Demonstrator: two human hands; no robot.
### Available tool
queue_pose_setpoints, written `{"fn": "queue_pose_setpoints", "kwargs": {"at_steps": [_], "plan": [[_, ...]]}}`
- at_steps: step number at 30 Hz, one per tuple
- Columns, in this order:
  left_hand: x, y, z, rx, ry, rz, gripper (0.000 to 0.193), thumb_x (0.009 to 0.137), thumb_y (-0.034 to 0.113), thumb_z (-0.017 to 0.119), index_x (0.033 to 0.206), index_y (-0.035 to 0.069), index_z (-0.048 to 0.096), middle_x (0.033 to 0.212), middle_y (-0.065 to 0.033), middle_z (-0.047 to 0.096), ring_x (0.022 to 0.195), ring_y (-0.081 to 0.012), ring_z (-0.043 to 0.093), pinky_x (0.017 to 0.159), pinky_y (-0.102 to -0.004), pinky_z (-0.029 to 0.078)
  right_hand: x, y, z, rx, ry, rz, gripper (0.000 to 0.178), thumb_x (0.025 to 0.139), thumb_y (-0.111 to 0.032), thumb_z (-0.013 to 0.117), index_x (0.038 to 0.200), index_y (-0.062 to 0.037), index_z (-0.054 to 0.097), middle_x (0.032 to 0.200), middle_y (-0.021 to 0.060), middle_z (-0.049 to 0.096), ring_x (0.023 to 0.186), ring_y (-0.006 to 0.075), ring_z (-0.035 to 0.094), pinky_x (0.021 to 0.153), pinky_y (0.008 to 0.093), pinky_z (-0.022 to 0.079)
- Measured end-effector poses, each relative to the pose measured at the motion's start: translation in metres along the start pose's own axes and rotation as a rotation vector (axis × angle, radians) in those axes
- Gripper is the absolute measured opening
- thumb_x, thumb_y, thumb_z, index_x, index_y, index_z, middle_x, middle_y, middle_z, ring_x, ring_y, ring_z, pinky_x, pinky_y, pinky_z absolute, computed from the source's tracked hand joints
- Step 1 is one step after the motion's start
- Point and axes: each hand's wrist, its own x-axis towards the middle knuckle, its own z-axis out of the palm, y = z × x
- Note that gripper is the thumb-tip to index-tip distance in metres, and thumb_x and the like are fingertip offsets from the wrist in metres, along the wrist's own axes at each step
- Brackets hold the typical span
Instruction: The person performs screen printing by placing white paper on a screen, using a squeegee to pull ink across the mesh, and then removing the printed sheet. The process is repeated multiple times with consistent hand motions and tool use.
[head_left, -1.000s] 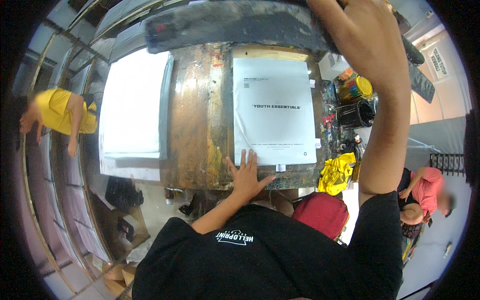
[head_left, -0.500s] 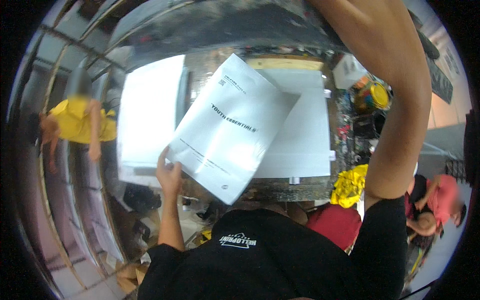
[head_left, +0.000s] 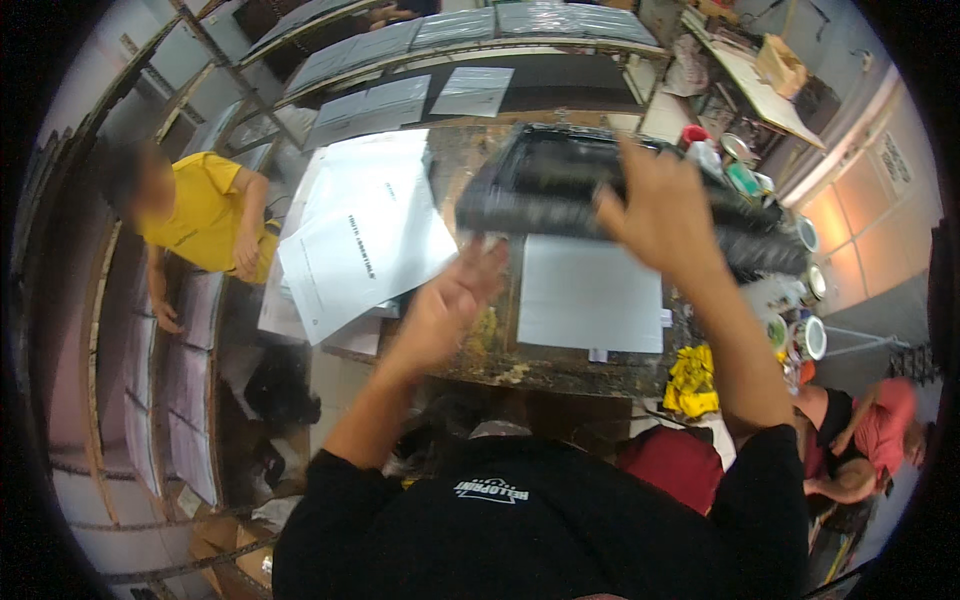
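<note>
A dark printing screen frame (head_left: 560, 190), blurred by motion, hangs tilted above the table. My right hand (head_left: 665, 205) is on it, thumb spread along its near side; the fingertips are partly lost against the dark frame. Close to the frame's near left corner is my left hand (head_left: 455, 295), fingers apart and smeared, with nothing seen in it. Under the frame's near side lies a plain white flat bag (head_left: 590, 295), its far part hidden. To the left, a white bag with black print (head_left: 370, 250) lies askew on a stack of white bags (head_left: 375, 160).
The worktable (head_left: 480, 365) is paint-stained. Several paint tubs (head_left: 808, 338) line its right side, near a crumpled yellow cloth (head_left: 692, 380). Racks with white bags (head_left: 455, 28) stand beyond. A person in yellow (head_left: 205, 215) is at the left, another in pink (head_left: 880, 425) at the right.
The printed bag has gone from my left hand onto the left stack. My right arm has come down from overhead, with the screen frame now lower over the table. The view has shifted.
</note>
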Motion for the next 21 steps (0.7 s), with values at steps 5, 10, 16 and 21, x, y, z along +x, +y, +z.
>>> {"fn": "queue_pose_setpoints", "kwargs": {"at_steps": [5,10,16,21], "plan": [[-0.07,-0.079,0.044,-0.676,0.397,-0.469,0.121,0.088,0.088,0.037,0.155,-0.01,0.014,0.152,-0.0313,0.038,0.144,-0.0411,0.04,0.121,-0.0498,0.036,-0.133,-0.008,0.075,0.134,-0.515,-0.095,0.046,0.093,-0.052,0.064,0.112,-0.011,0.07,0.104,0.0129,0.067,0.104,0.0329,0.061,0.085,0.0489,0.046],[-0.096,-0.179,0.01,-0.622,0.491,-0.873,0.135,0.081,0.094,0.04,0.158,-0.008,-0.002,0.158,-0.0362,0.024,0.147,-0.0434,0.035,0.12,-0.0508,0.036,-0.25,-0.03,0.18,0.357,-0.511,0.04,0.04,0.091,-0.05,0.068,0.106,-0.012,0.068,0.096,0.0109,0.067,0.093,0.0327,0.065,0.075,0.0478,0.053],[-0.087,-0.193,0.005,-0.557,0.599,-1.048,0.123,0.081,0.096,0.034,0.162,0.005,0.018,0.158,-0.0236,0.038,0.144,-0.0406,0.041,0.115,-0.0495,0.039,-0.228,-0.019,0.231,0.258,-0.415,0.001,0.06,0.074,-0.033,0.086,0.125,-0.0083,0.064,0.116,0.0125,0.065,0.103,0.033,0.062,0.086,0.047,0.053],[-0.099,-0.208,-0.008,-0.61,0.523,-1.082,0.12,0.084,0.093,0.036,0.163,0.007,0.008,0.16,-0.0241,0.032,0.144,-0.043,0.039,0.114,-0.0523,0.041,-0.088,0.055,0.325,0.228,-0.268,-0.012,0.053,0.075,-0.027,0.084,0.121,-0.0108,0.064,0.105,0.0095,0.061,0.099,0.0327,0.06,0.079,0.0452,0.053]]}}
